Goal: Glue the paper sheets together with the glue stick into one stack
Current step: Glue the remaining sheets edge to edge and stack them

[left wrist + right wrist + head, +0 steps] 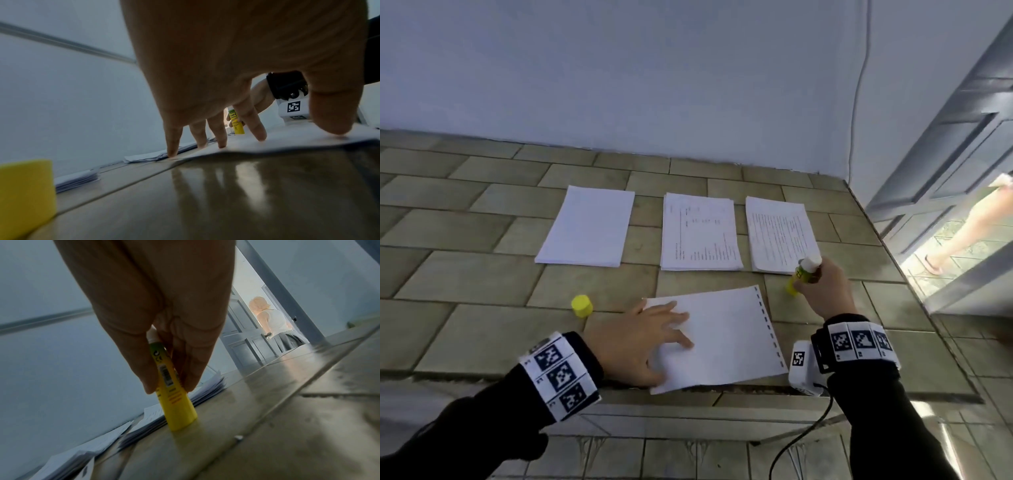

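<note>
Keep the left hand [635, 337] flat, pinning that sheet [726, 337], while the right hand [825, 291] grips the uncapped glue stick [802, 274] standing on the bench [482, 274], then swipe the edges.

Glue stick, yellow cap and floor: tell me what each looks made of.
Glue stick: smooth yellow plastic tube with a printed label, likely.
Yellow cap: matte plastic, uniform colour, moulded shape.
Floor: glazed tile, probably ceramic; grout lines and glossy reflections show.

Yellow cap [581, 306] seemingly beside sheet [726, 342]
</note>
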Demonstrator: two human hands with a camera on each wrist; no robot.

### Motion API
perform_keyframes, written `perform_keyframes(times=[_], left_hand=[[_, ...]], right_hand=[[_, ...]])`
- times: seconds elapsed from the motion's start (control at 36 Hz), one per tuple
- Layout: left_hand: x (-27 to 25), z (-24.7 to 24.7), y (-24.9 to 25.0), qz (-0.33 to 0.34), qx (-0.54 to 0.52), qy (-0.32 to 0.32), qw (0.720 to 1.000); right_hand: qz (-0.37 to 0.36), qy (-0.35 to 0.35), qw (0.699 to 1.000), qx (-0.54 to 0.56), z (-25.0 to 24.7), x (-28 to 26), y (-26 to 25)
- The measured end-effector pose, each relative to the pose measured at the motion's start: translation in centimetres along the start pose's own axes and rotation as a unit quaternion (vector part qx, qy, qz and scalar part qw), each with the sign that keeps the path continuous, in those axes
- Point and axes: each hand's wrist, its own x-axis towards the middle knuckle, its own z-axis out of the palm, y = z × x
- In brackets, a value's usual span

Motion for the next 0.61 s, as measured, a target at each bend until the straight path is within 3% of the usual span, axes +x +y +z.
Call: perform_keyframes(times=[0.11, 0.22, 0.33, 0.44, 0.61], left_hand=[[-0.1, 0.3, -0.1, -0.005, -0.003, -0.015, 1.000], [-0.7, 0.8, -0.5, -0.016, -0.042, 0.018, 0.999], [-1.1, 1.4, -0.6, -0.100, -0.093, 0.065, 0.988], [-1.0, 2.7, -0.3, -0.193, -0.064, 0.076, 0.976], [0.0, 3.9, -1.0, -0.206, 0.033, 0.092, 0.974]], right_hand=[[-0.011, -0.009, 1.000, -0.015, 0.1, 0.1, 0.0], [-0.029, -0.032, 0.999, 0.000, 0.3, -0.3, -0.3], [-0.080, -0.060, 0.995, 0.004, 0.7, -1.2, -1.0], [-0.129, -0.094, 0.987, -0.013, 1.4, -2.0, -2.1], [-0.176, -0.166, 0.970, 0.025, 2.3, -3.8, -4.4]])
